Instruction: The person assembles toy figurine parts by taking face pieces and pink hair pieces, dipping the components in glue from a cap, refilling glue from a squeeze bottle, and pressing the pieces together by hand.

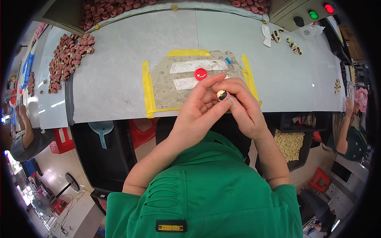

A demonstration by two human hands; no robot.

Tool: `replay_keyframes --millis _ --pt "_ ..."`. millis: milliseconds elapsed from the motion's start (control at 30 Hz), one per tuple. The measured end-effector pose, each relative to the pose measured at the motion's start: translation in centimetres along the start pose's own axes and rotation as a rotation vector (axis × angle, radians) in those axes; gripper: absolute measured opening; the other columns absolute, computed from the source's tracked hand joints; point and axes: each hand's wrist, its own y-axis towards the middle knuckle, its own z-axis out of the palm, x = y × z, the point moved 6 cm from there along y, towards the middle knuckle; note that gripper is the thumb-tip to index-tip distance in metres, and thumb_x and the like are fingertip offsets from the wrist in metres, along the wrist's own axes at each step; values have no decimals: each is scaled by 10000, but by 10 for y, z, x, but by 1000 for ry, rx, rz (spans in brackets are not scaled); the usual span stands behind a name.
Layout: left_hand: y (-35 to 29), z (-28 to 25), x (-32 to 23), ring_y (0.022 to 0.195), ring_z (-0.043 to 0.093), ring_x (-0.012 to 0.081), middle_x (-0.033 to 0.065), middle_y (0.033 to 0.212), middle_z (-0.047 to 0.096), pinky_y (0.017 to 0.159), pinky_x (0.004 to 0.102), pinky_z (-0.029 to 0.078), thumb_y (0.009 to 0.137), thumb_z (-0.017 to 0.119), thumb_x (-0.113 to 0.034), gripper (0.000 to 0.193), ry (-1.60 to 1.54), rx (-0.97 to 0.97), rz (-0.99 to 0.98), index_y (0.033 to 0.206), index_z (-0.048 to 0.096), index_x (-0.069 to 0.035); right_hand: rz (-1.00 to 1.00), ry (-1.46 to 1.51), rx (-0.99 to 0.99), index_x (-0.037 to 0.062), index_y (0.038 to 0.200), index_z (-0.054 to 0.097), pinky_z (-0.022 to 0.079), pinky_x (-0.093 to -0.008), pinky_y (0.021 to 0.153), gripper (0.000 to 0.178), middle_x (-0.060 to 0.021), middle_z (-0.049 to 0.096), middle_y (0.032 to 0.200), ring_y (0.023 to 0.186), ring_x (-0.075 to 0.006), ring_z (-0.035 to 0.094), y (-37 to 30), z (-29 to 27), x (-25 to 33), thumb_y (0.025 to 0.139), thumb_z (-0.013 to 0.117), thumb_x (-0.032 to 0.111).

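Observation:
Over the front edge of the table, my left hand (197,110) and my right hand (247,108) meet, fingers curled and thumbs close together. Between their fingertips sits a small piece (223,95) with a cream top, a black middle and a bumpy pink part. Just beyond my hands, a round red cap (201,74) with a whitish glossy spot inside rests on a stained grey work mat (162,95). A small blue tip (228,61) lies at the mat's far right. My fingers partly hide a white strip near the cap.
Yellow tape (147,89) borders the mat. Pink bumpy pieces (70,59) are heaped at the left. Black-and-cream pieces (294,47) lie far right, near a control box (301,10) with lit buttons. Below the table are a bin of cream pieces (289,146) and a blue dustpan (102,129). Other people work at both sides.

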Motion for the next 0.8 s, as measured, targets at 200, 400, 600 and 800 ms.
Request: replay_keyframes --millis 200,400,600,800 --pt "-4 0 0 1042 557 122 80 1119 573 909 262 452 943 536 -47 534 -17 39 8 1422 299 -44 -12 -18 -3 10 1124 558 427 -320 898 269 -111 541 1093 1011 -228 537 -1 -1 5 885 432 17" --pt "-2 -2 -5 1100 545 143 100 1198 553 960 292 455 971 476 -56 462 52 19 42 1416 353 -39 208 176 -69 21 1101 561 467 -296 851 225 -84 587 1074 934 -165 587 -2 -11 -1 878 584 34" --pt "-4 3 -3 942 571 100 52 1026 597 882 262 476 972 492 -101 383 147 9 -47 1345 448 -28 57 -552 -442 39 1032 609 476 -299 704 171 -76 608 944 804 -160 584 48 -117 -4 895 605 141" --pt "-1 3 0 887 578 96 44 986 590 808 244 497 971 513 -127 371 229 46 -102 1324 469 -21 -26 -1009 -345 21 1025 622 473 -295 679 152 -92 574 902 756 -199 561 48 -124 -33 884 583 63"
